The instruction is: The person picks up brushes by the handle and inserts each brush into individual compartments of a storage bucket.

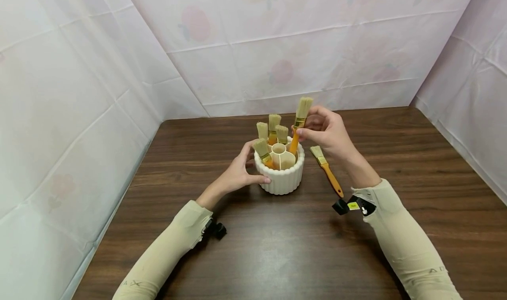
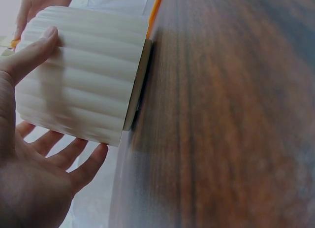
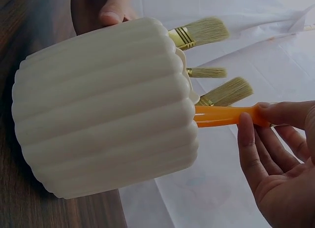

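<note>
A white ribbed holder (image 1: 282,174) stands on the brown counter (image 1: 277,247), near its middle. The left hand (image 1: 237,173) cups the holder's left wall, thumb across the near side and fingers (image 2: 74,156) curved round behind; in the head view those fingers are mostly hidden by the holder, while the left wrist view shows them spread along the ribs. The right hand (image 1: 326,132) pinches an orange brush (image 1: 298,128) near its metal band, bristles up, its handle end down inside a right-hand compartment. How deep the handle sits cannot be seen, since the rim covers it.

Four more brushes (image 1: 272,132) stand in the far and left compartments, bristles up; only their bristles and bands clear the rim. The right wrist view shows three of them (image 3: 206,73) beyond the holder's mouth, and shows the right fingers (image 3: 251,144) lying along the orange handle (image 3: 226,115), thumb on the other side. That view also catches the left thumb tip (image 3: 114,14) on the holder's edge.

A spare brush (image 1: 327,170) lies flat on the counter just right of the holder, bristles far, handle pointing near-right. The wrist views show it barely or not at all: the left one has only an orange sliver behind the holder, and which brush that is cannot be told. Pale cloth (image 1: 317,49) walls the counter on three sides.
</note>
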